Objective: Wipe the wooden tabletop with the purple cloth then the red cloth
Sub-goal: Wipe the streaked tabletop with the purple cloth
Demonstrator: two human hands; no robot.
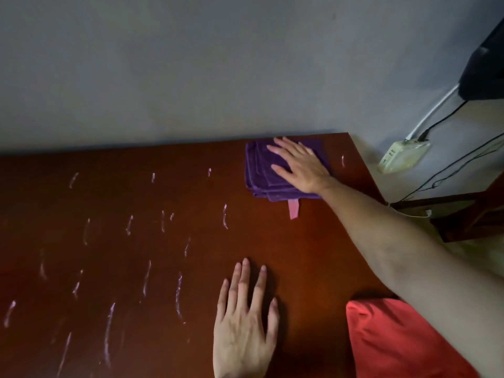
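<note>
The dark red-brown wooden tabletop (136, 192) carries several pale wet streaks across its left and middle. A folded purple cloth (257, 173) with a pink tag lies near the far right corner. My right hand (300, 166) presses flat on it with straight, spread fingers. My left hand (245, 323) rests flat on the bare wood near the front edge, fingers straight. A red cloth (387, 339) lies at the front right of the table, partly under my right forearm.
A grey wall runs behind the table. To the right, off the table edge, a white power strip (403, 156) with black cables lies on the floor. Beside it stand a dark wooden piece of furniture (469, 214) and a dark object (485, 66).
</note>
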